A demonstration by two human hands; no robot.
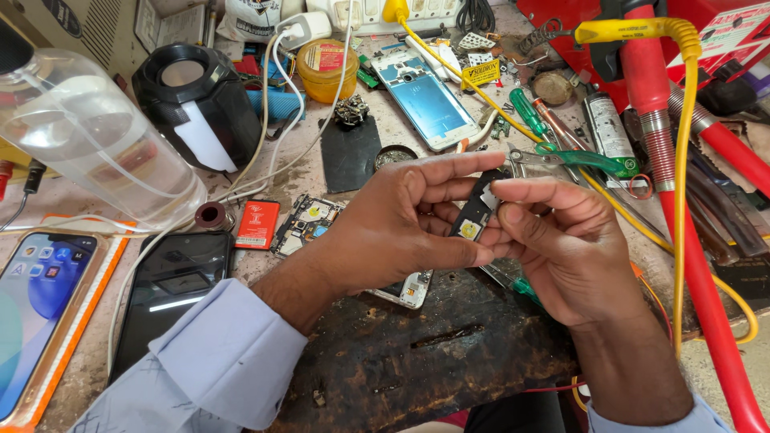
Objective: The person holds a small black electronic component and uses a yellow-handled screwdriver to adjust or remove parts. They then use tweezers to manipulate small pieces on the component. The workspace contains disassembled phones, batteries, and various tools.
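Observation:
My left hand [401, 220] and my right hand [561, 248] meet above the middle of the workbench and together pinch a small black phone part [473, 210] with a yellow patch on it. The left thumb and forefinger grip it from the left, and the right fingertips hold its top right corner. Below the hands lies an opened phone body [317, 224] with its circuit board exposed, partly hidden by my left hand. A red battery [257, 224] lies just left of it.
A dark worn mat [417, 353] covers the front of the bench. Two phones [172, 293] [36, 297] lie at the left beside a clear plastic bottle [88, 136]. A phone frame [425, 100], yellow jar [326, 70], green-handled cutters [585, 160] and red and yellow cables [682, 200] crowd the back and right.

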